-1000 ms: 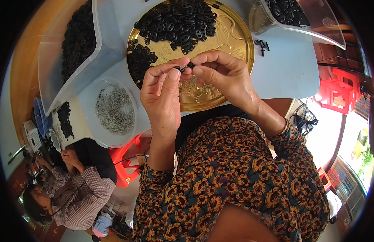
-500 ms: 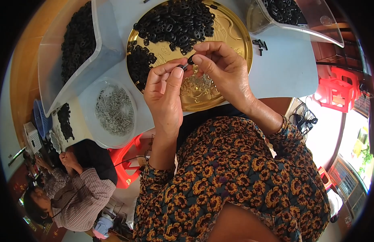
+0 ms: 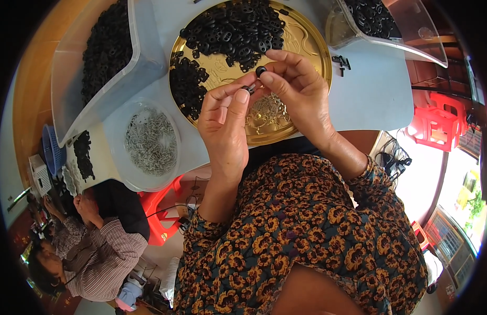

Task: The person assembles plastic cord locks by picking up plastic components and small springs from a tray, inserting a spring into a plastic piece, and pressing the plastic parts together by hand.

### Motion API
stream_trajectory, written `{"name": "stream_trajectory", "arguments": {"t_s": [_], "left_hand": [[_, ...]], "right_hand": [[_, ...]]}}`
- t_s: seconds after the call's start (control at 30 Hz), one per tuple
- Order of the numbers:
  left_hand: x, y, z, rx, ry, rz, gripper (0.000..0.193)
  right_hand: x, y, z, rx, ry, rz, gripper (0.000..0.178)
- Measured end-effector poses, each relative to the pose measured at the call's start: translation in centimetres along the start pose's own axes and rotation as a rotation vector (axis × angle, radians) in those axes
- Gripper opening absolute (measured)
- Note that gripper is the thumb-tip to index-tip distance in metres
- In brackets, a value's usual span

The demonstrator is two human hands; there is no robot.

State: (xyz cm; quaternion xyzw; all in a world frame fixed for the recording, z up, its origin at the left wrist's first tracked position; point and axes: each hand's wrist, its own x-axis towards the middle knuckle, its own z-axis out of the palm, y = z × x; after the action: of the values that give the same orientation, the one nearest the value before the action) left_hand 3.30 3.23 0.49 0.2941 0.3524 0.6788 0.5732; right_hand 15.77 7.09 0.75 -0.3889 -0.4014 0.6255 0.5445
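Note:
Above the round golden tray (image 3: 325,79) my two hands are close together. My left hand (image 3: 225,131) pinches a small black plastic piece (image 3: 246,88) between thumb and fingers, and a bit of shiny metal shows at it. Just beyond, my right hand (image 3: 304,97) grips a rounded black plastic piece (image 3: 260,71) between thumb and forefinger. The two pieces are apart. On the tray lie a large heap of black two-holed oval pieces (image 3: 235,34), a smaller heap of black pieces (image 3: 185,81) at the left, and small metal springs (image 3: 269,109) near my hands.
Left of the tray stand a clear bin (image 3: 135,47) of black pieces and a round clear tub (image 3: 175,163) of metal springs. Another clear bin (image 3: 411,44) is at the back right, near several loose black pins (image 3: 342,64). A co-worker (image 3: 107,247) sits at the lower left.
The black pieces in my hands have drawn apart; they were almost touching before. The tray and both hands appear slightly further right in the view.

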Motion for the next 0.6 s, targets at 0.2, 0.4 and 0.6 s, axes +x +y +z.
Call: {"name": "stream_trajectory", "arguments": {"t_s": [0.2, 0.4, 0.6], "left_hand": [[0.2, 0.2, -0.8, 0.119, 0.102, -0.036, 0.014], [0.2, 0.4, -0.2, 0.095, 0.078, -0.049, 0.014], [0.3, 0.5, -0.1, 0.117, 0.078, -0.051, 0.014]], "right_hand": [[0.3, -0.1, -1.4, 0.169, -0.077, 0.18, 0.022], [0.2, 0.2, -1.5, 0.207, -0.094, 0.173, 0.023], [0.0, 0.2, -1.5, 0.212, -0.13, 0.175, 0.025]]}}
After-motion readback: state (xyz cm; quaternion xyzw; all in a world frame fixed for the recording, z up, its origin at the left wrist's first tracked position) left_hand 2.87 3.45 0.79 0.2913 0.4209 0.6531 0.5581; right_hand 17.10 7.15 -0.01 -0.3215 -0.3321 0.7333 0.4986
